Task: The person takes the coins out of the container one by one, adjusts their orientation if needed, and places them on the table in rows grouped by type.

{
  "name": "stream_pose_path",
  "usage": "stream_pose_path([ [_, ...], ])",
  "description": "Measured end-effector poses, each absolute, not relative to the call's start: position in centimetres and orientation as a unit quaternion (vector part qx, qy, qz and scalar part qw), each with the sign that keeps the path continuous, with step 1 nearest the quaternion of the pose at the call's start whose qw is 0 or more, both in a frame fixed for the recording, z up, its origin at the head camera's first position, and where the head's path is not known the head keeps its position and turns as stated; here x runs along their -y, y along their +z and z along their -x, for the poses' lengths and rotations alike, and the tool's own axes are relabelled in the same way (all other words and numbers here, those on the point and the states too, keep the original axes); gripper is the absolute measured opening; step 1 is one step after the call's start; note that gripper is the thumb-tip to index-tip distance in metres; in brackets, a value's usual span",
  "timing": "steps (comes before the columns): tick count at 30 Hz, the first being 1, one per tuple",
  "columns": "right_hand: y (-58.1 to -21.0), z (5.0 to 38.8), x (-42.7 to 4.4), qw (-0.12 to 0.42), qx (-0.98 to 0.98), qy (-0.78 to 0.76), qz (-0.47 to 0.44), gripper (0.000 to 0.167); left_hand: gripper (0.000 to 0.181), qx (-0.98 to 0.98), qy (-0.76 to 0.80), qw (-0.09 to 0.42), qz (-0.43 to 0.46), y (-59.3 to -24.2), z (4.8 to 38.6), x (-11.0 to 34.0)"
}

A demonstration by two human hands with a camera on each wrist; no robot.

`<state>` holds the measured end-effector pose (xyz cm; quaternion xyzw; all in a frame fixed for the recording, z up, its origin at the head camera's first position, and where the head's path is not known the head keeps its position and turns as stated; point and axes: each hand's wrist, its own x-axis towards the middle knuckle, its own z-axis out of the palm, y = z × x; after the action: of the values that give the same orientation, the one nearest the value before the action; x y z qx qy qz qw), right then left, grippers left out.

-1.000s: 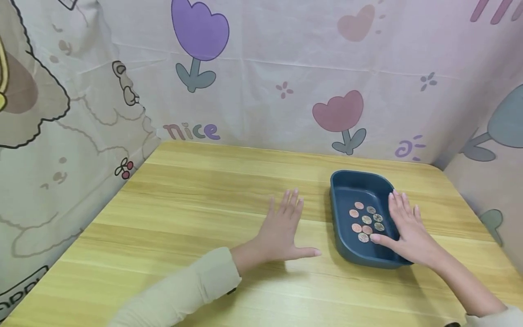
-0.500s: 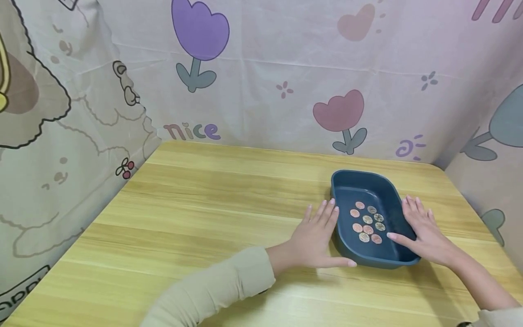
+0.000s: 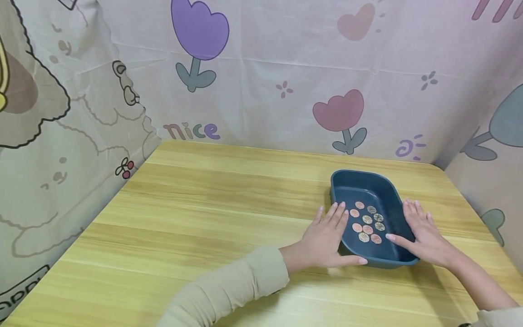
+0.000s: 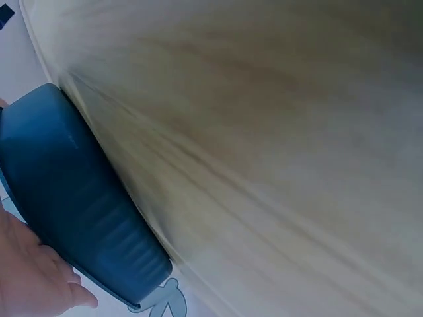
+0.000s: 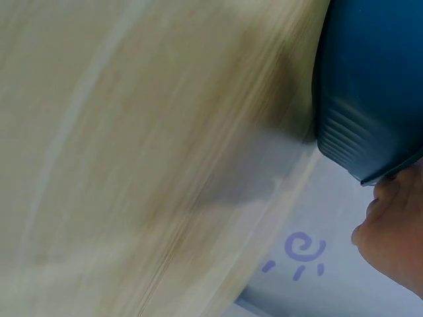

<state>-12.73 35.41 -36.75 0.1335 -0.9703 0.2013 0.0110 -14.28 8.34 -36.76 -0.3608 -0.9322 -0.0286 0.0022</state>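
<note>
A dark blue oblong bin [image 3: 363,181] stands on the right part of the table, with several coins [image 3: 367,229], coppery and brassy, lying flat on its floor. My left hand [image 3: 324,238], fingers straight and thumb spread, is at the bin's left rim and hides part of it. At the opposite side my right hand [image 3: 426,238] lies along the right rim, its thumb reaching over the inside. In the left wrist view the bin's outer wall [image 4: 73,191] is beside the left hand [image 4: 33,271]. The right wrist view has the right hand [image 5: 396,231] just by the bin's ribbed end.
The wood-grain table [image 3: 196,209] stretches away to the left of the bin. A printed cloth [image 3: 261,104] with flowers hangs behind its back edge and along both sides.
My left hand has moved right, from over the table to the bin's left rim. My right hand has shifted slightly right and off the inside, uncovering a coin. The bin has stayed in place.
</note>
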Motion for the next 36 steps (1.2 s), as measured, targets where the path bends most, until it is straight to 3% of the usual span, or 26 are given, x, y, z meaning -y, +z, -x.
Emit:
stream_pose_path([
  [36,-36.0,13.2,-31.3,-0.009,0.976,0.177,-0.13,0.101,0.099,0.92,-0.059,0.028,0.388,-36.9,14.6,-4.0],
])
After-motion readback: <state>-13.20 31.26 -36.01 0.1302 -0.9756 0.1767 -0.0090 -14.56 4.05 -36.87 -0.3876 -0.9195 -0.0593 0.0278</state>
